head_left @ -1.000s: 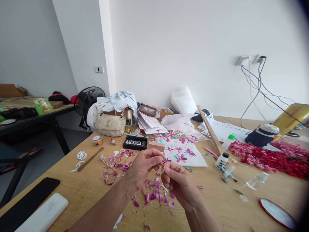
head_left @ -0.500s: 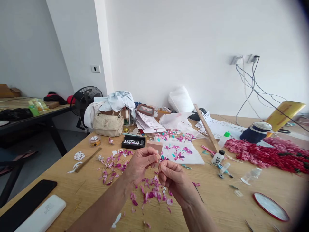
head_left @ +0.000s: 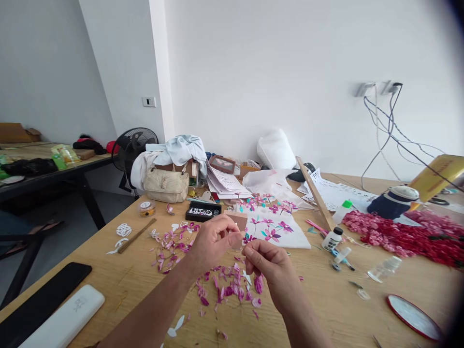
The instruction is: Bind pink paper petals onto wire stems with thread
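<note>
My left hand (head_left: 216,244) is held above the middle of the table with thumb and fingertips pinched together. Close beside it, my right hand (head_left: 268,263) makes a similar pinch, the fingertips almost meeting. Whatever is between the fingers is too small and fine to make out. Below and behind the hands lie loose magenta petals (head_left: 228,291) on thin stems. Another cluster of pink petals (head_left: 174,246) is spread to the left. Beyond the right hand, finished-looking purple flowers with teal leaves (head_left: 271,235) rest on a white sheet (head_left: 299,238).
Left: a white power bank (head_left: 65,316), black phone-like slab (head_left: 47,304) and thin brown sticks (head_left: 137,236). Behind: a black tray (head_left: 203,211) and beige handbag (head_left: 166,184). Right: a black-capped bottle (head_left: 332,239), wooden strip (head_left: 315,193), red-rimmed dish (head_left: 413,316) and red-pink strands (head_left: 395,234).
The view has swung slightly left, so the table's things sit further right. Both hands keep their pinches; the gap between the fingertips looks a little wider.
</note>
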`<action>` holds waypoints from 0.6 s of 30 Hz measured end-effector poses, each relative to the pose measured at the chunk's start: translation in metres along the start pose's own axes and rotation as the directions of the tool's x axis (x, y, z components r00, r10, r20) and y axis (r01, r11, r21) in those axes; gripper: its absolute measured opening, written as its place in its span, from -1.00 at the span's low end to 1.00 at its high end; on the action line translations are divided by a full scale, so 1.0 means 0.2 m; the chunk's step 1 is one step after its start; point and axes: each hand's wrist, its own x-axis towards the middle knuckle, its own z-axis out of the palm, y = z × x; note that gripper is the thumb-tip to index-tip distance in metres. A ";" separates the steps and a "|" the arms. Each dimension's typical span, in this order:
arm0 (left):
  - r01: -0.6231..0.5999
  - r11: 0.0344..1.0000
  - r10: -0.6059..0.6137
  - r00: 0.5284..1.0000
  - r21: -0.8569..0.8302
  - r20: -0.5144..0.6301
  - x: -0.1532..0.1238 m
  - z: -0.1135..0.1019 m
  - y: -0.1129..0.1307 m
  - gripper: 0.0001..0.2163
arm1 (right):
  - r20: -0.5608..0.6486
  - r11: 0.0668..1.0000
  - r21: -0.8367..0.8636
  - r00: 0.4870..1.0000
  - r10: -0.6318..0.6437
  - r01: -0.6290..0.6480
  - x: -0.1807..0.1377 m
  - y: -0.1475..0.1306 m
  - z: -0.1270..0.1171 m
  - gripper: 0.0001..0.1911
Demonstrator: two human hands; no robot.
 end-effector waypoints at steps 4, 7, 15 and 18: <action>0.030 1.000 -0.030 1.000 0.007 0.004 0.00 0.03 -0.03 -0.85 | -0.051 0.978 -0.202 0.996 -0.068 0.056 0.00 0.01 0.00 -0.68; 0.020 1.000 -0.020 1.000 -0.020 -0.004 0.01 0.03 -0.04 -0.84 | -0.052 0.948 -0.307 0.994 -0.099 0.078 0.00 0.01 0.00 -0.70; 0.129 0.963 -0.167 0.975 -0.237 -0.145 0.01 0.01 -0.02 -0.84 | -0.162 0.991 -0.080 0.980 -0.116 0.104 0.00 0.01 -0.04 -0.75; 0.248 0.876 -0.308 0.948 -0.414 -0.084 0.00 0.04 -0.02 -0.85 | -0.209 0.986 0.127 0.975 -0.079 0.107 0.01 0.02 -0.04 -0.76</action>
